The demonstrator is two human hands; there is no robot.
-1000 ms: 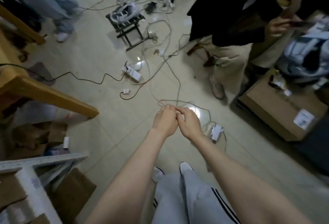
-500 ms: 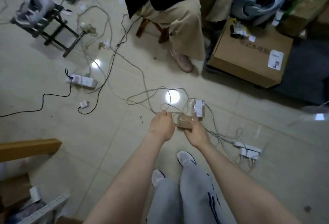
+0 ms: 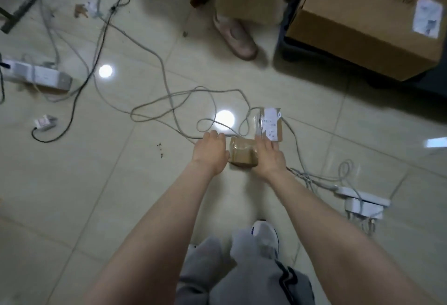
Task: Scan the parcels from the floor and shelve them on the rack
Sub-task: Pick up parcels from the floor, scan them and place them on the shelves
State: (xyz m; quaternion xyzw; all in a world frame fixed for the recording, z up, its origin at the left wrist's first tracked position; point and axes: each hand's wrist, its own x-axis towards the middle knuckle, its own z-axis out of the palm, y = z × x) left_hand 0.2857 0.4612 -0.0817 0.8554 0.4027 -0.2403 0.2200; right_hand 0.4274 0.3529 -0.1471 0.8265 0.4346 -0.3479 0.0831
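Observation:
A small brown taped parcel (image 3: 242, 153) sits low over the tiled floor between my two hands. My left hand (image 3: 210, 154) holds its left end, thumb against the edge and fingers curled down. My right hand (image 3: 269, 157) grips its right end, with the fingers reaching over the top. Just beyond my right fingers a second small parcel (image 3: 270, 124) with a white label stands on the floor. The parcel's underside and the rack are out of sight.
Grey cables (image 3: 169, 101) loop across the floor around the parcels. Power strips lie at the left (image 3: 36, 77) and right (image 3: 362, 201). A large cardboard box (image 3: 358, 38) sits top right; another person's shoe (image 3: 235, 38) and stool legs are at the top.
The view has swung down and closer to the floor. My hands, joined a second ago, have spread apart with the brown parcel showing between them, near the labelled parcel.

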